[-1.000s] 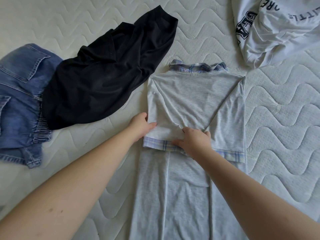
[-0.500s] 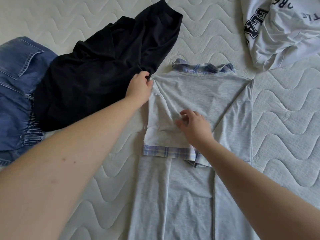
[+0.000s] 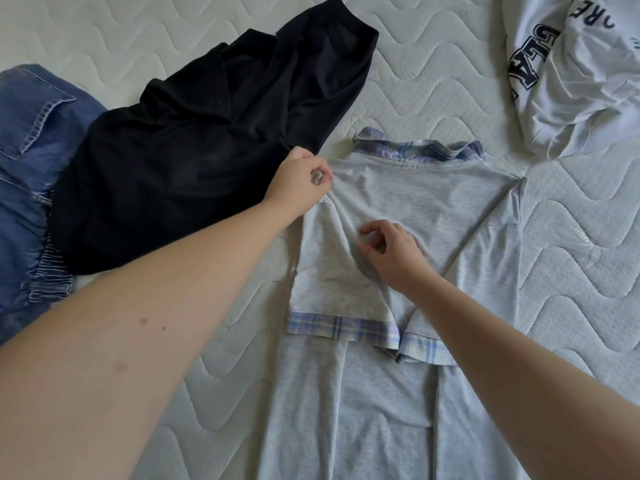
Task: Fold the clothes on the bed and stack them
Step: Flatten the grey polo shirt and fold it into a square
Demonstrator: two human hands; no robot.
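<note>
- A light grey shirt [image 3: 398, 209] with a plaid collar [image 3: 415, 152] lies flat at the centre of the frame on the bed [image 3: 450, 98], collar toward the top; both sleeves are folded inward over its body.
- The plaid cuffs [image 3: 336, 327] of those sleeves lie across the shirt a little below centre; the right one is partly hidden under the right forearm.
- The left hand [image 3: 298, 181] sits at the shirt's upper-left shoulder corner, fingertips drawn together and pinching the grey fabric there.
- The right hand [image 3: 391, 251] is over the middle of the shirt, thumb and forefinger curled toward each other and nipping a small ridge of cloth; the fabric wrinkles between the two hands.
- A crumpled black garment [image 3: 194, 150] lies in the upper left, its edge just beside the left hand.
- Blue denim [image 3: 31, 140] lies at the left edge, partly under the black garment.
- A white garment with dark lettering [image 3: 571, 74] is bunched in the upper right corner, apart from the grey shirt.
</note>
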